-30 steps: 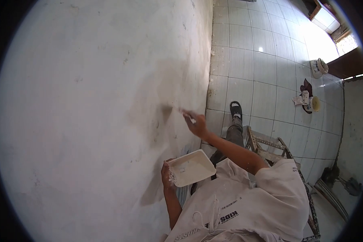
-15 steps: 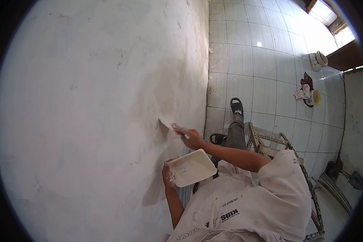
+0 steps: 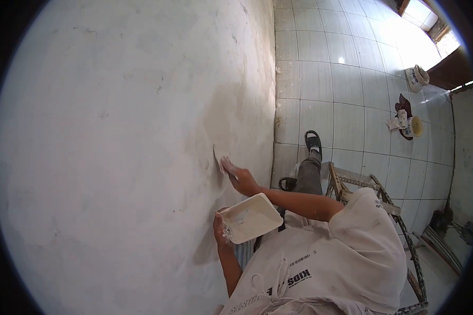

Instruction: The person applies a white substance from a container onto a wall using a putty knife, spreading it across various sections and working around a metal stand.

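My right hand (image 3: pixel 243 181) is closed around a putty knife (image 3: pixel 217 157). Its thin blade meets the pale wall (image 3: pixel 115 157) and appears nearly edge-on, just below a darker, beige patch (image 3: pixel 219 118). Below it, my left hand (image 3: pixel 219 229) grips the near-left edge of a shallow cream tray (image 3: pixel 263 216). White paste (image 3: pixel 227 231) is smeared along the tray's edge by that hand, and a little residue marks its bottom. White paste also coats the fingers of my right hand. The knife's handle is mostly hidden in my grip.
A paint-spattered wooden ladder (image 3: pixel 399 215) stands close beside my body on the tiled floor (image 3: pixel 347 126). Farther off are an open bucket (image 3: pixel 415 126), a white container (image 3: pixel 416 77) and a dark cloth (image 3: pixel 403 103). Long strips (image 3: pixel 444 249) lie near the opposite wall.
The putty knife has turned, so its blade shows narrower, and my right hand has shifted slightly up the wall. The tray stays in my left hand. The view has shifted a little.
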Motion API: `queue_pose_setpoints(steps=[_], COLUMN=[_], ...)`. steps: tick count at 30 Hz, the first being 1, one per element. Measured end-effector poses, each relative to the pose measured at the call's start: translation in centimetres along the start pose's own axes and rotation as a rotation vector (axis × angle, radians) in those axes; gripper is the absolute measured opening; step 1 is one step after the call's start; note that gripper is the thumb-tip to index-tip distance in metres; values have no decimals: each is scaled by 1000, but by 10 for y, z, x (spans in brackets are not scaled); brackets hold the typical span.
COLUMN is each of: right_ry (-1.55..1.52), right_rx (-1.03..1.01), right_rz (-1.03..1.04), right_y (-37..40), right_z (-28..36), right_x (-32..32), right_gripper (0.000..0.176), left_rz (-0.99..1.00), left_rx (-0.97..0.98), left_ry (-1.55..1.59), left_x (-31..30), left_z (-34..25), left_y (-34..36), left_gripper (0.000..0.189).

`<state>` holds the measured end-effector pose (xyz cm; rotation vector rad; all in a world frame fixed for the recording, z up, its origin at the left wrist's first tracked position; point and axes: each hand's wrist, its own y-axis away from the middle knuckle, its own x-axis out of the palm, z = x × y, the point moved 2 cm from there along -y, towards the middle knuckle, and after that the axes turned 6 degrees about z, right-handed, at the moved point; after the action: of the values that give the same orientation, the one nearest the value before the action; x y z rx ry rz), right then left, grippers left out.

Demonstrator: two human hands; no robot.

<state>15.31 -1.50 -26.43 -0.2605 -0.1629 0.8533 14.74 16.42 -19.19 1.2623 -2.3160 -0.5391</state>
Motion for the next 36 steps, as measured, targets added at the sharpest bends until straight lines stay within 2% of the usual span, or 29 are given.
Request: queue_pose_setpoints(steps=[1, 5, 7, 8, 10, 14, 16, 18, 20, 21, 23, 24, 26, 28, 30, 31, 33, 34, 36], right_ry=[27, -159, -34, -31, -17, -20, -20, 41, -66, -64, -376, -376, 36, 86, 78, 78, -6, -7, 79], right_rx=[-4, -69, 109, 107, 68, 91, -55, -72, -31, -32, -32, -33, 238, 410, 442, 440, 161, 158, 361], right_rz=[101, 162, 101, 98, -156, -197, -125, -52, 183, 185, 132, 135, -69, -286, -360, -358, -323, -322, -64], right_y=[14, 40, 30, 18, -11, -39, -22, 8, 39, 50, 67, 61, 22, -27, -74, -92, -118, -122, -120], right_z=[0, -8, -10, -13, -22, -29, -20, -18, -29, -34, -45, -39, -16, -5, -2, -9, -18, -3, 23], right_x=[0, -22, -38, -41, -47, -30, -6, 10, 23, 21, 10, -2, -43, -63, -76, -74, -63, -59, -44], right_gripper=[50, 50, 48, 48, 47, 45, 50, 53, 54, 54, 42, 42, 34, 29, 32, 32, 43, 43, 54], left_rz=[10, 9, 16, 21, 25, -24, -8, 7, 4, 5, 10, 9, -6, 2, 11, 16, 20, 12, 2], left_rx=[-4, 2, 10, 15, 6, -22, -19, -19, -9, -8, 0, 3, 10, 8, 6, 19, 34, 21, 12], left_ry=[30, 21, 19, 19, 42, 61, 73, 93, 78, 81, 38, 41, 73, 80, 84, 74, 63, 88, 113], left_x=[-1, -1, 1, 2, 6, 4, 0, -3, -5, -7, -8, -6, 0, -1, 0, 3, 3, 0, -2], left_z=[1, 1, 0, -1, -3, -1, 1, 5, 7, 8, 8, 6, 3, 4, 3, 0, 0, 3, 3], left_y=[-1, -1, -1, 0, 1, 2, 0, -2, -4, -3, -5, -3, -2, -2, -1, 0, 1, 0, -2], left_gripper=[47, 48, 48, 48, 48, 49, 49, 49, 49, 49, 50, 50, 50, 50, 49, 49, 49, 49, 49])
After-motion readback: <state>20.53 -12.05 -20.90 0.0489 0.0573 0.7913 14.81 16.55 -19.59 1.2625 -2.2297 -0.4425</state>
